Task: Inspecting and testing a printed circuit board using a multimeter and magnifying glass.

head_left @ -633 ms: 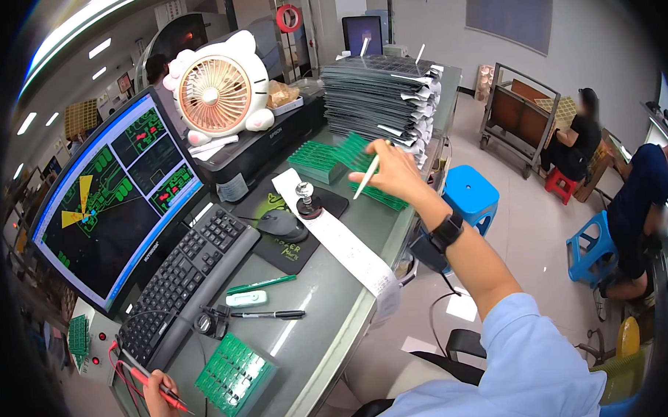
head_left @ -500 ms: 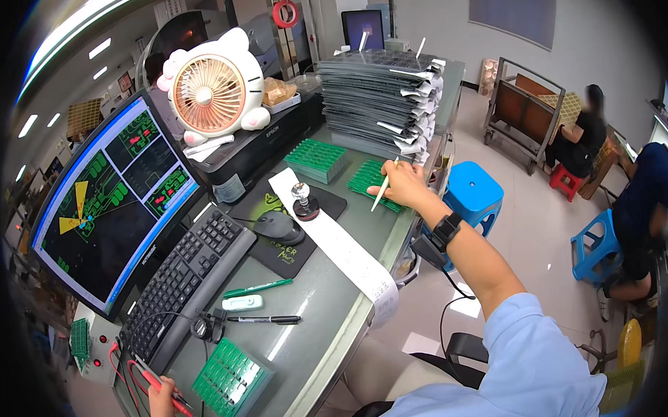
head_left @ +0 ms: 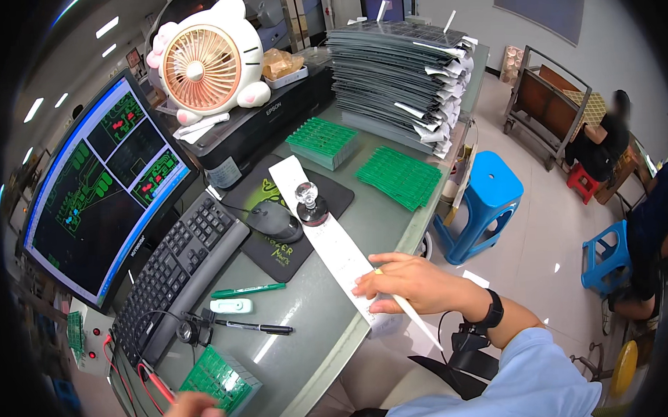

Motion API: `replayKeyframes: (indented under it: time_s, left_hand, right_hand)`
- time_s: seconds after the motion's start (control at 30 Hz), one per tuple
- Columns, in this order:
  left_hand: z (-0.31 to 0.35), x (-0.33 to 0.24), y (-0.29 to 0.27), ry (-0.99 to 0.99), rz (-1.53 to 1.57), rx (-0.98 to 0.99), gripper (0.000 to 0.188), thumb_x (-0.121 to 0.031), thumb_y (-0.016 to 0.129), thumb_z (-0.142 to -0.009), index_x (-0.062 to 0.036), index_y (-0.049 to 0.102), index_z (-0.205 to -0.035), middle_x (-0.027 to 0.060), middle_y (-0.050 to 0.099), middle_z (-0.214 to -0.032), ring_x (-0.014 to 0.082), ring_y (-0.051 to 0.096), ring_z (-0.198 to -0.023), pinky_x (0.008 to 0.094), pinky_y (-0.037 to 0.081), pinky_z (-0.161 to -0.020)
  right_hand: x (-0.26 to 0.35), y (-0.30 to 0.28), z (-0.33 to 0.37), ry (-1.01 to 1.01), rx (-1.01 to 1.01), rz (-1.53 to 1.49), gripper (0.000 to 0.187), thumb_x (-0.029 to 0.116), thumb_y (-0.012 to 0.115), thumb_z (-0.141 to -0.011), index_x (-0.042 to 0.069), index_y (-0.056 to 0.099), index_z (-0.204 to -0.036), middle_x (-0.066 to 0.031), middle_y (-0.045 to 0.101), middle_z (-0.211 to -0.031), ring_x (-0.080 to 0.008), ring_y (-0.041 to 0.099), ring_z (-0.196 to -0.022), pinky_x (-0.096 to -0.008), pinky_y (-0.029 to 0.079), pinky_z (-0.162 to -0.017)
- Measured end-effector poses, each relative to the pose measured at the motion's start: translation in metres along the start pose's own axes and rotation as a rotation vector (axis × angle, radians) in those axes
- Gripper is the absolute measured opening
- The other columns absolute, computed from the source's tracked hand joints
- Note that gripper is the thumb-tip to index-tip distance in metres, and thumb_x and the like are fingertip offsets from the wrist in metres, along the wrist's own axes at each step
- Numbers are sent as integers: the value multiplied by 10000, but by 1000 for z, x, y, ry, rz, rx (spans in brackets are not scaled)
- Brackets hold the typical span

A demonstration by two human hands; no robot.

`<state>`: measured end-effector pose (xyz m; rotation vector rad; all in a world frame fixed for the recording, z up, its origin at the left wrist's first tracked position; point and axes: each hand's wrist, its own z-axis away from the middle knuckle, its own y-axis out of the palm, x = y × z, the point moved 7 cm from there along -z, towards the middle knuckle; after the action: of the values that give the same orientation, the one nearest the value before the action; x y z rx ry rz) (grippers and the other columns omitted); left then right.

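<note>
A slim white pen-like stick (head_left: 417, 319) is tucked in my right hand (head_left: 410, 283), whose fingertips rest on the long white paper strip (head_left: 334, 258) near the table's front edge. On the strip stands a stamp with a clear round knob (head_left: 309, 202). My left hand (head_left: 192, 415), at the lower edge, has curled fingers around a red test probe (head_left: 162, 388); its tip is hidden. Just beyond that hand sits a stack of green circuit boards (head_left: 221, 380). Farther off are a second board stack (head_left: 321, 141) and a low board pile (head_left: 399, 177).
A monitor (head_left: 102, 194), keyboard (head_left: 178, 276) and mouse (head_left: 274, 220) occupy the left side. A green pen (head_left: 248, 291) and black marker (head_left: 253, 327) lie nearer. Behind are a fan (head_left: 200, 70) and a tall sheet stack (head_left: 396, 85). A blue stool (head_left: 488, 196) stands right; people sit beyond.
My right hand has moved from the far right board pile back toward me, onto the paper strip, still holding the white stick. The left hand has shifted slightly right, and the view has turned a little.
</note>
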<state>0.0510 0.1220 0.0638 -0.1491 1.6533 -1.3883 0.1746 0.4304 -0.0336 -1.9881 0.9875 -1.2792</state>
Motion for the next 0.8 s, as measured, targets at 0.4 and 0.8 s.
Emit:
replayKeyframes:
  time_s: [0.4,0.8]
  left_hand:
    - [-105,-107,142,672,-296,3,524,-469,671,-810,-152,607,-1223,198,472,-1312,396,399,-1286,499,353,-1042]
    - [-117,-98,152,651,-327,90,546,-556,621,-808,-200,636,-1220,225,481,-1351,418,394,-1309,527,262,-1102]
  right_hand:
    - [-52,-16,-20,322,-70,-583,201,197,646,-845,30,596,-945,-69,643,-767,-145,603,-685,-294,461,-616]
    - [-59,-14,-33,202,-17,-427,212,232,665,-842,33,599,-874,-66,636,-750,-171,608,-677,-303,460,-606]
